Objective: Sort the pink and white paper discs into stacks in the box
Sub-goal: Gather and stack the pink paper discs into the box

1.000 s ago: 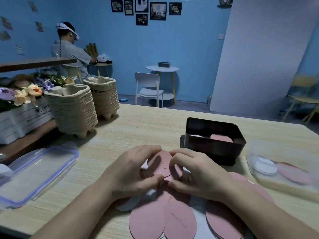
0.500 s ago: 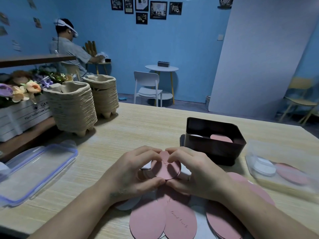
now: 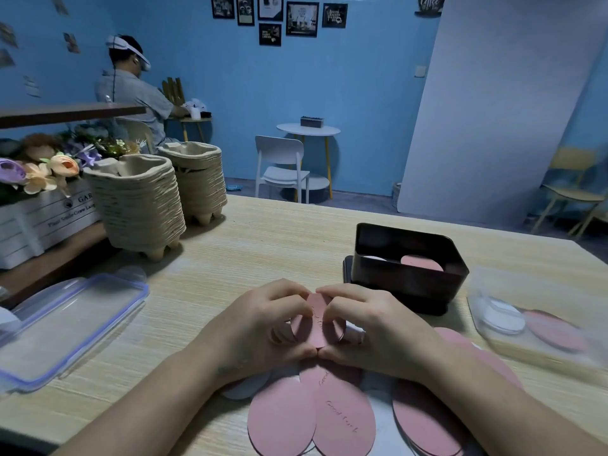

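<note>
The left hand (image 3: pixel 260 330) and right hand (image 3: pixel 385 334) meet thumb tip to thumb tip, and their curled fingers grip the held pink discs (image 3: pixel 316 324) between them, standing on edge just above the tabletop (image 3: pixel 263 251). Several disc edges show in the bundle, but the exact number cannot be told. Beyond the right hand stands one dark box (image 3: pixel 408 284). In it lie two discs side by side, one white disc (image 3: pixel 375 258) and one pink disc (image 3: pixel 421 262). Nearer than the hands lie the loose discs (image 3: pixel 342 419): three pink ones show broadly, and a white one peeks out under the left wrist. To the right of the right hand, a clear tray (image 3: pixel 543 353) holds one white and one pink disc.
</note>
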Tool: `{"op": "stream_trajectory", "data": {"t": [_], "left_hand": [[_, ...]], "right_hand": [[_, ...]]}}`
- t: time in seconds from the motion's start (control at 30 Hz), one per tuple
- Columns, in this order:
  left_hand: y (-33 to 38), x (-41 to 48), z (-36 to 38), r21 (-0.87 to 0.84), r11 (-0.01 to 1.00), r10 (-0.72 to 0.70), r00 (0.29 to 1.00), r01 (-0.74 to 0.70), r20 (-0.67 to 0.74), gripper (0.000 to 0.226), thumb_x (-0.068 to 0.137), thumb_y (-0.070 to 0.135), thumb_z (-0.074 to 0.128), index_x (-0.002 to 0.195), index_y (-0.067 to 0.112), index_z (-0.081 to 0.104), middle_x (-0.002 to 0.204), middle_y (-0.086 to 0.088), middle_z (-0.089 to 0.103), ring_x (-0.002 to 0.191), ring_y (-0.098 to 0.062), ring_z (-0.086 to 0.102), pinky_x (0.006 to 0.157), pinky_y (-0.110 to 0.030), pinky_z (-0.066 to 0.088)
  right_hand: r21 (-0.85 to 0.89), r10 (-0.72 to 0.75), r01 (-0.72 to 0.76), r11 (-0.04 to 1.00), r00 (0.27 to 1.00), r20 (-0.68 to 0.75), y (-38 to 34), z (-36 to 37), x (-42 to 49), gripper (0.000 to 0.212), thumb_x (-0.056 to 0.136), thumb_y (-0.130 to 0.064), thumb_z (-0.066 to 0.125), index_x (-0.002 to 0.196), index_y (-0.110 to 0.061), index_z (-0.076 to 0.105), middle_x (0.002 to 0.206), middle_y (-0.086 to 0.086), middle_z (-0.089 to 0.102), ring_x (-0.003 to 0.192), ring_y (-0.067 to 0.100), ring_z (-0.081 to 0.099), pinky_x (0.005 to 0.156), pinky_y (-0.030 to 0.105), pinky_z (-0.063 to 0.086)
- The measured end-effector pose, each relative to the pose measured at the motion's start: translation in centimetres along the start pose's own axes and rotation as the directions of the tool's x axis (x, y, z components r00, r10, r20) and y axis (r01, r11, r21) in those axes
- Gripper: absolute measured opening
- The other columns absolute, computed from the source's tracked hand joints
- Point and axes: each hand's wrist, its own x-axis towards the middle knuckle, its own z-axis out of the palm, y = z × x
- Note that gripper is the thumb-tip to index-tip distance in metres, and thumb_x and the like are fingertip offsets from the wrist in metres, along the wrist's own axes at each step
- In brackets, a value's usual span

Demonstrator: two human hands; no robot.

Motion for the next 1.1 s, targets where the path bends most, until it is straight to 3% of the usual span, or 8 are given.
{"op": "stream_trajectory", "data": {"t": [0.13, 0.4, 0.67, 0.83, 0.97, 1.1], "left_hand": [[-0.29, -0.22, -0.11, -0.007, 1.000, -0.002, 1.000, 0.002, 0.017, 0.040, 0.084, 0.052, 0.079, 0.109, 0.022, 0.071, 0.132, 0.003, 0.068, 0.114, -0.013, 0.068, 0.089, -0.029, 0.056], [0.25, 0.18, -0.11, -0.003, 1.000, 0.022, 1.000, -0.022, -0.017, 0.036, 0.081, 0.047, 0.080, 0.096, 0.015, 0.073, 0.118, 0.002, 0.071, 0.102, -0.012, 0.069, 0.081, -0.026, 0.055], [0.18, -0.12, -0.43, 0.008, 1.000, -0.022, 0.999, 0.022, 0.050, 0.033, 0.082, 0.041, 0.082, 0.105, 0.023, 0.066, 0.127, 0.009, 0.061, 0.110, -0.009, 0.063, 0.084, -0.030, 0.055], [0.29, -0.08, -0.42, 0.051, 0.999, -0.023, 0.998, 0.020, 0.060, 0.034, 0.083, 0.046, 0.079, 0.104, 0.022, 0.066, 0.125, 0.009, 0.059, 0.109, -0.010, 0.062, 0.082, -0.033, 0.055], [0.46, 0.04, -0.48, 0.061, 0.998, -0.014, 0.999, 0.011, 0.050, 0.033, 0.081, 0.044, 0.081, 0.100, 0.020, 0.068, 0.120, 0.007, 0.060, 0.109, -0.012, 0.061, 0.084, -0.032, 0.054], [0.32, 0.06, -0.50, 0.031, 0.999, -0.013, 0.999, 0.012, 0.050, 0.032, 0.082, 0.042, 0.081, 0.103, 0.021, 0.068, 0.122, 0.007, 0.061, 0.110, -0.011, 0.061, 0.086, -0.034, 0.055]], "right_hand": [[0.016, -0.024, 0.024, 1.000, 0.999, -0.033, 0.05, -0.33, 0.10, 0.039, 0.090, -0.054, 0.072, 0.092, -0.017, 0.065, 0.122, 0.005, 0.068, 0.102, 0.023, 0.071, 0.078, 0.034, 0.057], [-0.012, -0.017, 0.018, 1.000, 1.000, 0.021, 0.01, -0.18, 0.23, 0.042, 0.086, -0.062, 0.071, 0.090, -0.021, 0.064, 0.125, 0.002, 0.066, 0.099, 0.022, 0.069, 0.075, 0.036, 0.058], [-0.027, 0.000, 0.001, 1.000, 0.999, 0.052, -0.02, -0.31, 0.44, 0.026, 0.084, -0.042, 0.079, 0.091, -0.022, 0.064, 0.129, -0.004, 0.062, 0.102, 0.015, 0.066, 0.081, 0.033, 0.057], [-0.042, -0.006, 0.008, 0.999, 0.999, 0.053, -0.22, -0.31, 0.50, 0.026, 0.085, -0.043, 0.075, 0.092, -0.021, 0.064, 0.126, -0.004, 0.063, 0.098, 0.018, 0.067, 0.075, 0.036, 0.057], [-0.068, -0.013, 0.016, 0.998, 0.999, 0.040, -0.18, -0.35, 0.49, 0.031, 0.084, -0.047, 0.078, 0.093, -0.021, 0.065, 0.130, -0.003, 0.064, 0.112, 0.017, 0.062, 0.086, 0.035, 0.056], [-0.044, -0.008, 0.010, 0.999, 1.000, 0.028, -0.27, -0.15, 0.67, 0.029, 0.082, -0.041, 0.082, 0.089, -0.019, 0.066, 0.128, 0.001, 0.064, 0.113, 0.018, 0.062, 0.093, 0.030, 0.052]]}}
